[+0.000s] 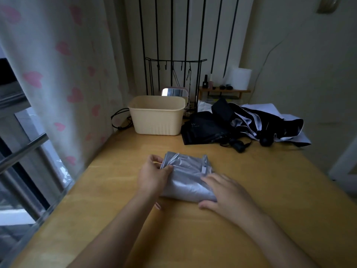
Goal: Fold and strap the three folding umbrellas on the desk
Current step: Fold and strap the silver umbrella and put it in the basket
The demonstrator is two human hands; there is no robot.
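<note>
Silver umbrella (185, 176) on the desk (116, 209): left hand (152, 175) fingers (156, 158) pinch its folds at nine o'clock, right hand (226, 194) presses flat at four, fingers straight.

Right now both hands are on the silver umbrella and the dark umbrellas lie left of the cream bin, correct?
Wrong on one point. Head view: left hand and right hand are on the silver umbrella, but the dark umbrellas lie right of the cream bin, not left.

Bundled umbrella (188, 176) on the desk (108, 209) — tub (156, 117) behind it, umbrella heap (241, 122) right of the tub
</note>
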